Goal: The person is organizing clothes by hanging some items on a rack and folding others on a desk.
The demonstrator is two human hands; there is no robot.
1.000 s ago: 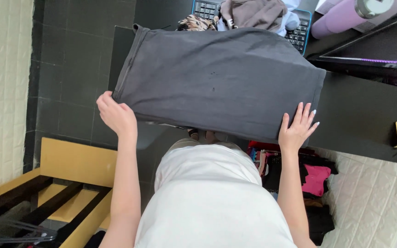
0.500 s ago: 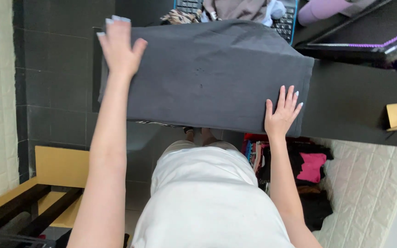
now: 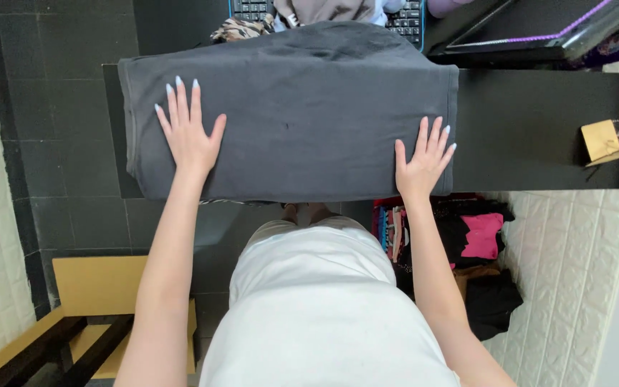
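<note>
The dark grey folded garment (image 3: 302,115) lies spread on the black desk (image 3: 539,129), its left part overhanging the desk's edge. Half a second earlier the left hand (image 3: 188,132) was at the far left corner of the cloth; it has now come back toward the person and lies flat on the left part, fingers open and fanned, gripping nothing. The right hand (image 3: 424,161) has stayed near the right hem, palm down, fingers spread, tips pointing away from the body. With both palms pressing, the cloth looks flatter than a second ago, so the work seems to be at smoothing a finished fold. Beyond the fingertips sit a keyboard (image 3: 402,18) and what may be a heap of other clothes (image 3: 327,8).
</note>
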